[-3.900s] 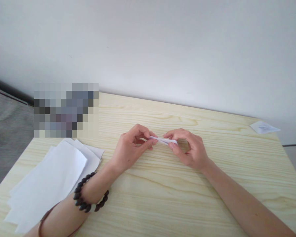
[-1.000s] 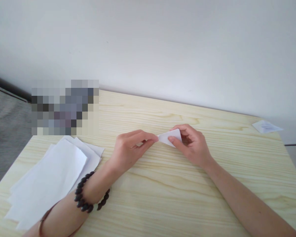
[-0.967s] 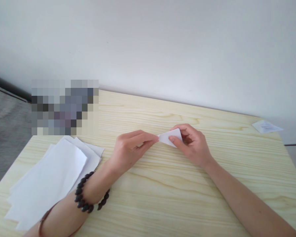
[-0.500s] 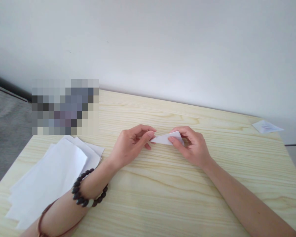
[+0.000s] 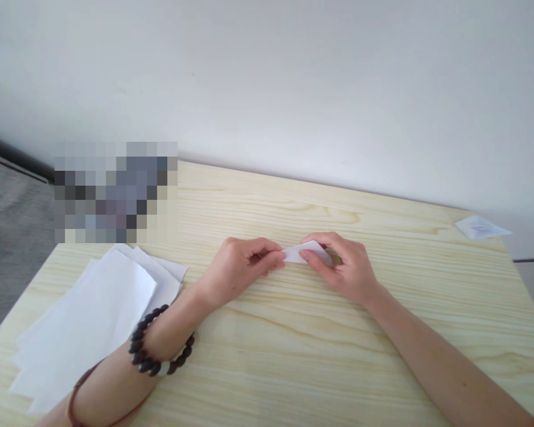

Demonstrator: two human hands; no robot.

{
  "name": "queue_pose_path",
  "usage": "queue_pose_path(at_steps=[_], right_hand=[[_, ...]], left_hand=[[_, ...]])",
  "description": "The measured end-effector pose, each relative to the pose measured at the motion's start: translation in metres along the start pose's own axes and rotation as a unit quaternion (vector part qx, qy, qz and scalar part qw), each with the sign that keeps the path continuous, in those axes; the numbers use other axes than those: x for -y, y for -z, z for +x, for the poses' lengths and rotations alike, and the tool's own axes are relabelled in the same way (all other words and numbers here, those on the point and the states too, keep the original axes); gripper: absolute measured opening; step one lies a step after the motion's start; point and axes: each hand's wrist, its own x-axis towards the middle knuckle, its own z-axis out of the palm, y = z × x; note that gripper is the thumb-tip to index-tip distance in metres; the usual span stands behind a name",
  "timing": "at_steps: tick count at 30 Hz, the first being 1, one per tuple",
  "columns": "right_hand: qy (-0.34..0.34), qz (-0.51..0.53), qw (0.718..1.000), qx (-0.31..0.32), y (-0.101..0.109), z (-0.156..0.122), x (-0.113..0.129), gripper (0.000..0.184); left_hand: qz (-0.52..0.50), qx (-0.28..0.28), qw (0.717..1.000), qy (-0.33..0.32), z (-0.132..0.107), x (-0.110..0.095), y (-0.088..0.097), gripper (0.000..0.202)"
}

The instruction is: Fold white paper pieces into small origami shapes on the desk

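A small folded piece of white paper [image 5: 303, 251] is held between both hands just above the middle of the light wooden table [image 5: 293, 356]. My left hand [image 5: 240, 270], with a dark bead bracelet on its wrist, pinches the paper's left tip with fingers curled. My right hand [image 5: 345, 267] grips the paper's right part between thumb and fingers, and its fingers cover the far end of the paper.
A loose stack of white paper sheets [image 5: 93, 323] lies at the table's left front. Another small folded white paper [image 5: 481, 228] rests at the far right corner. A white wall rises behind the table. A blurred patch [image 5: 115, 193] covers the far left corner.
The folded paper has dropped lower and lies flatter than a second ago. My left fingers have curled tighter onto its left tip. Both hands stay in nearly the same place.
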Motion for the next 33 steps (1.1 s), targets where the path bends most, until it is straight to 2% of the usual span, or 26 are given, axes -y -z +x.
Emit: queue_pose_path(at_steps=[4,7,14,18,21,23,27,33], right_hand=[[-0.079,0.068,0.994,0.027,0.001,0.0,0.0,0.016],[-0.121,0.121,0.985,0.035,0.001,0.001,-0.001,0.019],[-0.147,0.165,0.974,0.049,0.002,0.002,-0.004,0.027],[-0.159,0.284,0.945,0.022,0.004,0.003,-0.01,0.039],[-0.182,0.339,0.923,0.03,0.005,0.005,-0.012,0.054],[-0.195,0.332,0.921,0.052,0.006,0.006,-0.01,0.057],[-0.187,0.24,0.948,0.095,0.009,0.007,-0.004,0.046],[-0.173,0.211,0.955,0.115,0.012,0.008,-0.003,0.045]], left_hand=[[0.046,-0.008,0.999,-0.017,-0.002,-0.002,0.0,0.022],[0.041,-0.015,0.999,-0.007,-0.002,-0.003,-0.002,0.022],[-0.097,0.033,0.993,0.053,0.002,-0.003,0.001,0.023],[-0.141,-0.008,0.988,0.062,0.004,-0.002,0.004,0.026],[-0.137,-0.014,0.989,0.06,0.004,-0.001,0.003,0.027],[-0.129,-0.018,0.99,0.06,0.003,0.0,0.002,0.027],[-0.128,-0.017,0.99,0.061,0.003,0.0,0.001,0.027],[-0.142,0.024,0.988,0.064,0.003,-0.001,0.006,0.025]])
